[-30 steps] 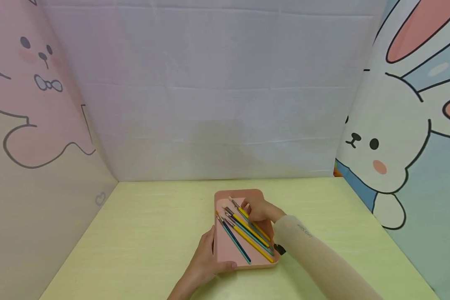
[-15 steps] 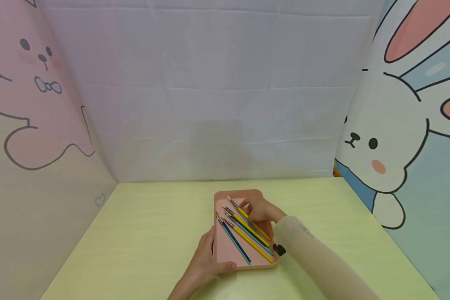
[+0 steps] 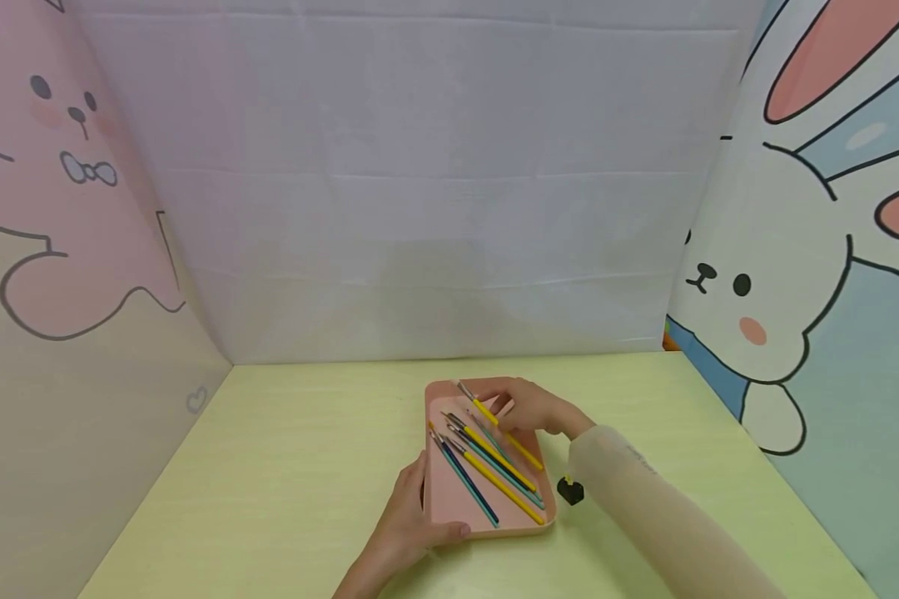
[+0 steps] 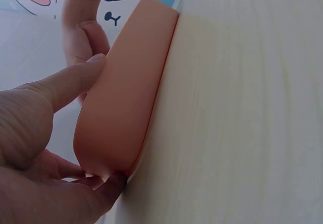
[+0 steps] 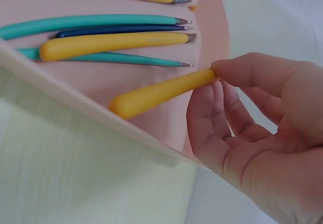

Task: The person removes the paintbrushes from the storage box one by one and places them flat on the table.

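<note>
Yellow brush (image 5: 161, 94) sits in your right hand (image 3: 535, 408), thumb and fingertips pinching it partway along the handle; butt end over the tray (image 3: 449, 499) near its right wall, bristle end up by the far rim. Left hand (image 3: 408, 516) grips the tray's near left corner, thumb on the near wall, fingers along the left side.

Risks, my guess: you've got fingertips only, so a knock on the butt could swivel the brush or drop it. Likeliest snag is the right wall, butt being right beside it. Swing left and you could nudge the teal brush (image 3: 493, 443) next to it, then roll the other brushes (image 5: 116, 42), loose and partly crossing. If your left grip slackens, a bump could slide the tray on the table (image 3: 307, 466). Sleeve (image 3: 667, 516) is near the tray's right side; might catch the rim.

Hard to see: bristles hidden in the right wrist view, tiny from the head. Can't tell if the butt touches the tray floor. Left wrist view gives you the tray's outer wall, no brushes, right hand partly blocked. Black item (image 3: 570, 491) by the sleeve: unclear what.
</note>
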`<state>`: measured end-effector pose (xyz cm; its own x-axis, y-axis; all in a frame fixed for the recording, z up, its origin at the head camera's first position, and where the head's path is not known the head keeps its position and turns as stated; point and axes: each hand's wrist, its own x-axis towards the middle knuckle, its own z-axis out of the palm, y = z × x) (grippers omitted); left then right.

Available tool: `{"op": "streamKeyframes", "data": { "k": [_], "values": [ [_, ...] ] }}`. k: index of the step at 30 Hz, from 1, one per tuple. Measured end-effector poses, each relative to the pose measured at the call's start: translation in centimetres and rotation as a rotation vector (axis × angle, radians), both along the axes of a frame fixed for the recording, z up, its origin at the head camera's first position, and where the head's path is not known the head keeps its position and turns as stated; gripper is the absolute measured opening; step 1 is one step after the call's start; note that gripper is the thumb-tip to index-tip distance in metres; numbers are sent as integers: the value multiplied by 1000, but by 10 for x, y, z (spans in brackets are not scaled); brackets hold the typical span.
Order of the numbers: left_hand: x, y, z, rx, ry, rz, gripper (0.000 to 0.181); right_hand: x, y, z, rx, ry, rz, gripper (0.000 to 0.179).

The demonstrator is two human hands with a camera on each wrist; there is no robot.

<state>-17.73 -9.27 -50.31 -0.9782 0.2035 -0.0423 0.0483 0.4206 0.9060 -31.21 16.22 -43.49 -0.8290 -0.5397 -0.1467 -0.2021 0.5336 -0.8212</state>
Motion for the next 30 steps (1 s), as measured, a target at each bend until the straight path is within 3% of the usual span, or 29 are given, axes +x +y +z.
{"op": "streamKeyframes", "data": {
  "k": [14,22,30],
  "values": [
    [1,0,0,-12,-4,13,137,9,42,25,36,95,33,63],
    [1,-1,-1,-6,9,8,138,15,84,27,65,82,-24,55],
    [0,0,-2,2,8,6,139,21,123,20,58,96,-94,58]
  ]
}}
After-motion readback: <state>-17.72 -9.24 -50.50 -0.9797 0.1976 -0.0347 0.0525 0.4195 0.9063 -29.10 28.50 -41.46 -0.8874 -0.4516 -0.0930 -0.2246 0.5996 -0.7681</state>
